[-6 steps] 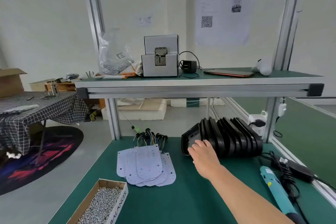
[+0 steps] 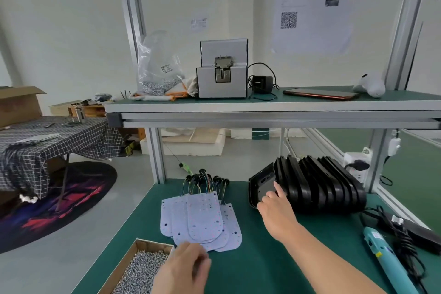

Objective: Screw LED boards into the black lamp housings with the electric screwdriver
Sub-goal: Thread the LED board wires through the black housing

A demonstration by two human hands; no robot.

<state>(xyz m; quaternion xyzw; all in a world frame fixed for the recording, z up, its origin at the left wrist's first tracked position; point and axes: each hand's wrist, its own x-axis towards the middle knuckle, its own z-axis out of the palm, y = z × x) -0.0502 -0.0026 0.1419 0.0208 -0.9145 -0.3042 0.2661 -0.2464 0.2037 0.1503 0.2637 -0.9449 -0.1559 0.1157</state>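
Observation:
A row of black lamp housings (image 2: 317, 186) stands on edge at the back right of the green bench. My right hand (image 2: 276, 207) reaches to the frontmost housing (image 2: 261, 182), fingers curled over its near rim. A fanned pile of pale LED boards (image 2: 202, 217) with coloured wires lies at bench centre. My left hand (image 2: 183, 270) hovers at the pile's near edge, fingers loosely curled, nothing visibly in it. The teal electric screwdriver (image 2: 384, 260) lies at the right.
A cardboard box of screws (image 2: 140, 270) sits at the front left. Black cables and a power brick (image 2: 405, 229) lie beside the screwdriver. The upper shelf (image 2: 262, 108) carries a screw feeder (image 2: 223, 71), a bag of screws (image 2: 160, 71) and a phone (image 2: 319, 94).
My left hand has come into view at the bottom near the boards. My right hand stays on the front housing.

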